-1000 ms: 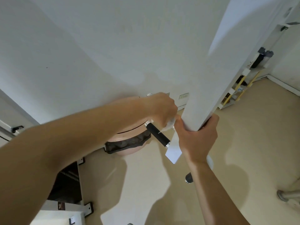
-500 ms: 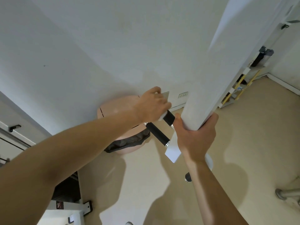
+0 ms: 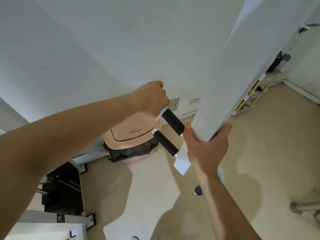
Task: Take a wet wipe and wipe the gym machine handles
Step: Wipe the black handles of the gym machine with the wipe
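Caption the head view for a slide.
Left hand holds a wet wipe on the upper black handle while the right hand grips the white bar.

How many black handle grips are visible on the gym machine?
3. The upper grip, its far end under the left hand; the lower grip just below it; a dark grip end beside the right forearm. Others may be hidden.

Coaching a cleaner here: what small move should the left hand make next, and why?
Probably slide the left hand, which grips the white wet wipe round the far end of the upper black foam handle, back along it toward the white post held by the right hand; most of that grip lies bare below the wipe.
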`<state>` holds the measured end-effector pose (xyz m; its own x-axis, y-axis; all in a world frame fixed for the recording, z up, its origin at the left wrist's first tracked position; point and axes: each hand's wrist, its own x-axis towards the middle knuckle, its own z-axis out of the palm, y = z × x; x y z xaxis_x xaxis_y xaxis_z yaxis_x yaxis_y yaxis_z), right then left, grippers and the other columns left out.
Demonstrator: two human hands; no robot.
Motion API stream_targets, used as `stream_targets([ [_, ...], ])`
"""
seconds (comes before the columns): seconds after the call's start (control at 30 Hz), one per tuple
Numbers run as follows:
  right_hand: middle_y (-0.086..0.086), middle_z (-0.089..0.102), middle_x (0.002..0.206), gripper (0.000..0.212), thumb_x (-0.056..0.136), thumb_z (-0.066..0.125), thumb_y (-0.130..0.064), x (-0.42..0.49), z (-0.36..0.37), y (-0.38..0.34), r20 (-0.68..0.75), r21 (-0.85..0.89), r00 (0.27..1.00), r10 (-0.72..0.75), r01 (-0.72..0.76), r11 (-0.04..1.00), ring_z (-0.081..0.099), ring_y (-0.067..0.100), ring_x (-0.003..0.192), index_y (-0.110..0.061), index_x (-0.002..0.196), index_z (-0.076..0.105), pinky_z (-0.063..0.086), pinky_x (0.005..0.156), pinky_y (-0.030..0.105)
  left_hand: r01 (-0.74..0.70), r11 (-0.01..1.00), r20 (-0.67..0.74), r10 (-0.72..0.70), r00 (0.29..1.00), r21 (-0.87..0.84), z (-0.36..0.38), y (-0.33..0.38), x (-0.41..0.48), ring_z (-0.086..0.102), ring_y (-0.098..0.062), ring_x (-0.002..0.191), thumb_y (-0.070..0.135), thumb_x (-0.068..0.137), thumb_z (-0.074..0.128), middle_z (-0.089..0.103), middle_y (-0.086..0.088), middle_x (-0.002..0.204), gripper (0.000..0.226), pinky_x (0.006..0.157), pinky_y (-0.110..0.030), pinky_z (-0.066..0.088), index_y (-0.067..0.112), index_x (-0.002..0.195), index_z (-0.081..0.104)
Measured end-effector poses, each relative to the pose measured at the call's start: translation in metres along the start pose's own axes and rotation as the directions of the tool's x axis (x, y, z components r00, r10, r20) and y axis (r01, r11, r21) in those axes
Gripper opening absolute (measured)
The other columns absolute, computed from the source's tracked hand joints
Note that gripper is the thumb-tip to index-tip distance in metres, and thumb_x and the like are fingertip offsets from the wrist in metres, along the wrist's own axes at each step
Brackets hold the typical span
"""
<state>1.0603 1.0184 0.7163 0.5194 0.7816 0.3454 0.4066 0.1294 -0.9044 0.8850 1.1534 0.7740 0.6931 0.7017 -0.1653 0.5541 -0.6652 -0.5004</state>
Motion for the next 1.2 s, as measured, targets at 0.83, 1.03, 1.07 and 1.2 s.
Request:
stream_targets([
  [0.83,-0.013,0.052,0.074,0.058,0.061,0.082,-0.042,0.005,0.002,0.004,-0.006,-0.002,1.0,-0.011,0.011,1.0,0.055,-0.002,0.068,-0.021,0.093,0.039,0.034,0.053,0.007,0.035,0.988,-0.119,-0.054,0.991,-0.152,0.005,0.041,0.01,0.043,-0.015,0.052,0.031,0.081,0.05,0.062,0.007,0.065,0.011,0.08,-0.028,0.031,0.026,0.072,0.052],
  [1.03,-0.016,0.053,0.078,0.059,0.06,0.081,-0.043,0.006,-0.003,0.006,0.005,-0.007,1.0,-0.026,0.026,1.0,0.056,-0.002,0.071,-0.022,0.096,0.04,0.035,0.056,0.009,-0.077,0.988,-0.132,0.059,0.989,-0.134,-0.006,0.089,0.023,0.03,-0.013,0.05,0.022,0.076,0.05,0.065,0.004,0.066,0.027,0.088,-0.031,0.042,0.021,0.055,0.032],
  [1.07,-0.015,0.054,0.079,0.059,0.061,0.082,-0.043,0.006,-0.004,0.007,0.012,-0.007,1.0,-0.027,0.027,1.0,0.057,-0.002,0.073,-0.021,0.096,0.04,0.036,0.057,0.01,-0.07,0.991,-0.141,0.054,0.989,-0.113,-0.007,0.085,0.02,0.036,-0.015,0.051,0.026,0.079,0.049,0.066,0.004,0.066,0.029,0.088,-0.031,0.042,0.021,0.056,0.033],
  [1.2,-0.013,0.055,0.078,0.058,0.063,0.088,-0.037,0.003,0.002,0.0,0.033,-0.008,0.999,-0.02,0.02,1.0,0.057,0.0,0.074,-0.021,0.093,0.041,0.038,0.057,0.009,0.017,0.99,-0.159,-0.039,0.987,-0.138,0.005,0.05,0.007,0.046,-0.017,0.053,0.031,0.084,0.046,0.068,0.004,0.066,0.029,0.088,-0.029,0.037,0.023,0.058,0.036],
])
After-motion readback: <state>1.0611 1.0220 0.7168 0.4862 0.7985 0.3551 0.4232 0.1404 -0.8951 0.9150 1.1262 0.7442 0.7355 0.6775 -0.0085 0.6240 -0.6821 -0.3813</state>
